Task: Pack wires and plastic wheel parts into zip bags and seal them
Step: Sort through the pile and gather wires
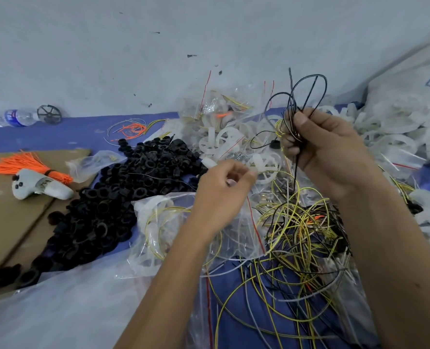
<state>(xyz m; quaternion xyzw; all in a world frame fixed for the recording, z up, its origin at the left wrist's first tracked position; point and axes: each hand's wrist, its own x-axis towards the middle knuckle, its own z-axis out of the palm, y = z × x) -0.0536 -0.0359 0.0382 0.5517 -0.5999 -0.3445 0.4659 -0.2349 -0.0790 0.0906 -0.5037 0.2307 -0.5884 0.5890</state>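
Right hand (pixel 319 144): grips black wires (pixel 307 91), raised above the pile
Left hand (pixel 224 187): pinches a white wheel (pixel 265 167)

Pale scuffed wall (pixel 158 46) at 12 o'clock; blue floor covering (pixel 70 132) below; brown cardboard sheet (pixel 7 215) at 9 o'clock.

We see looped black wires (pixel 300 102) bunched upright, a white plastic wheel (pixel 265 167) just below them, yellow-black wires (pixel 297 222) tangled over clear zip bags (pixel 158 222).
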